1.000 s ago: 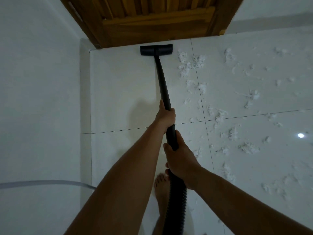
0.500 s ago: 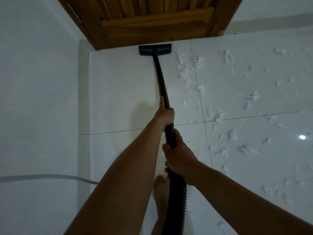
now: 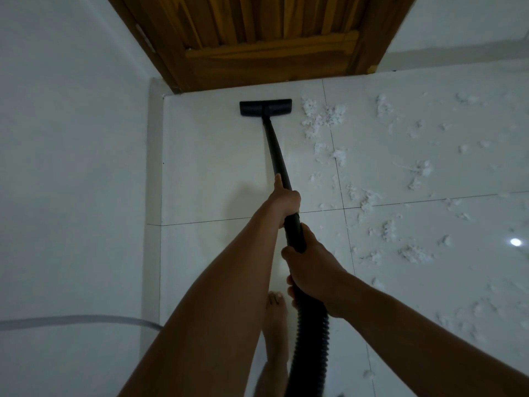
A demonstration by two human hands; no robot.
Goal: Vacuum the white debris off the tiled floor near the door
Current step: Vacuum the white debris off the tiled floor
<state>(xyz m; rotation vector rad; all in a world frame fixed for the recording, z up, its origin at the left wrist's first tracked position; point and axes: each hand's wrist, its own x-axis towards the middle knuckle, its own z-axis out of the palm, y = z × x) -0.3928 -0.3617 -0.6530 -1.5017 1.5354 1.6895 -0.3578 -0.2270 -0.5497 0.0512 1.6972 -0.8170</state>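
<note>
A black vacuum wand runs from my hands to its flat nozzle head, which rests on the white tiled floor a little short of the wooden door. My left hand grips the wand higher up. My right hand grips it lower, where the ribbed hose begins. White fluffy debris lies just right of the nozzle and scatters over the tiles to the right.
A white wall rises on the left, with a grey cable across its lower part. My bare foot stands under my arms. A bright light reflection shines on the floor at right.
The nozzle has drawn back slightly from the door's threshold. Both hands keep the same grip on the wand. The debris has not moved.
</note>
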